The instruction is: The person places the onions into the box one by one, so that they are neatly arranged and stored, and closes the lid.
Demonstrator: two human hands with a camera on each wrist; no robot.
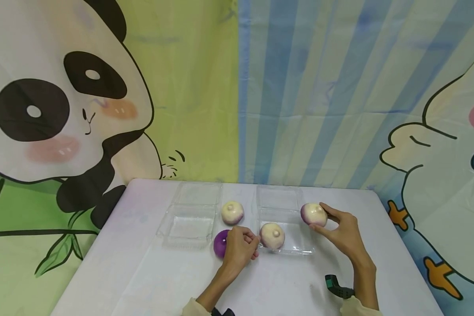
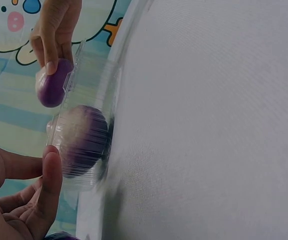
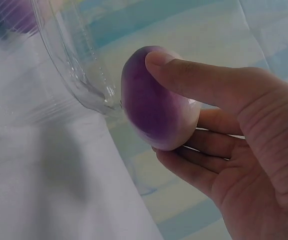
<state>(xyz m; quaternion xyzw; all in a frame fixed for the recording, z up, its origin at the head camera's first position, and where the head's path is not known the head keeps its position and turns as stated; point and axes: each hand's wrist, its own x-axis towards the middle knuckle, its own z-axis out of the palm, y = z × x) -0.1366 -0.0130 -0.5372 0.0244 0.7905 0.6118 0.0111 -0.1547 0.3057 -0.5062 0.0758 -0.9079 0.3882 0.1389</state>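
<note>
My right hand (image 1: 341, 230) grips a glossy purple-and-white turnip (image 3: 156, 102) between thumb and fingers, above the right side of an open clear plastic box (image 1: 300, 239). A second turnip (image 1: 272, 235) sits inside that box at its left, pale nubbed side up. At the box's near left corner, my left hand (image 1: 240, 248) pinches the rim between thumb and forefinger, seen closely in the left wrist view. Beside the left hand lies a purple turnip (image 1: 220, 243), partly hidden by it. One more pale turnip (image 1: 232, 213) rests behind, between the two boxes.
Another open clear plastic box (image 1: 191, 224) stands at the left on the white table (image 1: 142, 281), its lid folded back. A curtain (image 1: 300, 87) with cartoon animals hangs right behind the table's far edge. Dark straps show at both wrists.
</note>
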